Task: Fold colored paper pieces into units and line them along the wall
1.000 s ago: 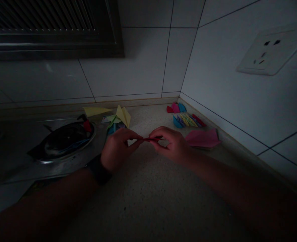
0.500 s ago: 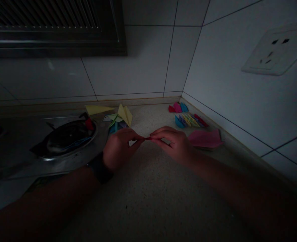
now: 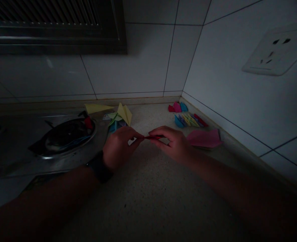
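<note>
A small piece of folded red paper [image 3: 154,137] is stretched between my two hands, above the speckled countertop [image 3: 148,188]. My left hand [image 3: 120,144], with a dark watch on its wrist, pinches the left tip of the paper between thumb and forefinger. From the other side my right hand [image 3: 172,142] grips the paper's right part, thumb below and fingers above. Much of the paper is hidden inside the right fingers. Just right of that hand lies a pink paper sheet or stack [image 3: 205,138].
Behind the right hand stand a row of colourful folded papers [image 3: 190,120] and a smaller folded group [image 3: 178,107]. Yellow paper planes [image 3: 124,114] lie back left, beside a gas burner [image 3: 69,137]. A range hood [image 3: 55,27] hangs above; a socket [image 3: 275,50] is on the right wall.
More of the red paper shows between the fingers now, as my right hand's grip has opened slightly around it. Both hands stay in nearly the same place.
</note>
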The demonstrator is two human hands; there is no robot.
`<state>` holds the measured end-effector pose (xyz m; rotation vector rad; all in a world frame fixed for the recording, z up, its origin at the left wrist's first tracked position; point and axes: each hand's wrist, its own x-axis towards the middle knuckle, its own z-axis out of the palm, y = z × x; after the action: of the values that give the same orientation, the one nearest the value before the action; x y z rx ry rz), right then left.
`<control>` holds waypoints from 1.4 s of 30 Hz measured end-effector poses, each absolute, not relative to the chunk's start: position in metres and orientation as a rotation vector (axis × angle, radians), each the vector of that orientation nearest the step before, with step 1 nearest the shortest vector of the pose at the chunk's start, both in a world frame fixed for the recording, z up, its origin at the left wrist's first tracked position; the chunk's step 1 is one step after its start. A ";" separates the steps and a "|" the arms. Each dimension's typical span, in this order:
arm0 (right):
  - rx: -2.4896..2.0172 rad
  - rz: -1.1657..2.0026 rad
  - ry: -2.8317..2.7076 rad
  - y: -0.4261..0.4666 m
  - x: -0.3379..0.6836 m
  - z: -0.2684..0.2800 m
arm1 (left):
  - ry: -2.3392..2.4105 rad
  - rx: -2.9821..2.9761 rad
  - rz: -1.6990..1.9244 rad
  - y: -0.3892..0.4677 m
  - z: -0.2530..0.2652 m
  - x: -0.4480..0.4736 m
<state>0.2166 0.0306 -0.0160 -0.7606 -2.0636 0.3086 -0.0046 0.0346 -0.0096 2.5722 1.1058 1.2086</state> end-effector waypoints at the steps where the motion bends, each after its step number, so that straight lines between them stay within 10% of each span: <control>1: -0.755 0.320 -2.065 0.030 0.216 -0.016 | 1.104 2.587 1.207 0.035 -0.009 -0.005; 19: -1.151 0.828 -2.001 0.027 0.211 -0.020 | 1.047 2.712 1.148 0.030 -0.004 -0.003; 42: -1.144 0.568 -2.114 0.019 0.208 -0.013 | 0.872 2.608 1.060 0.027 -0.005 0.002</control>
<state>0.2084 0.0187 -0.0131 -1.1439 -2.1139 0.5679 0.0018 0.0272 -0.0054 2.6081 0.8721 1.0605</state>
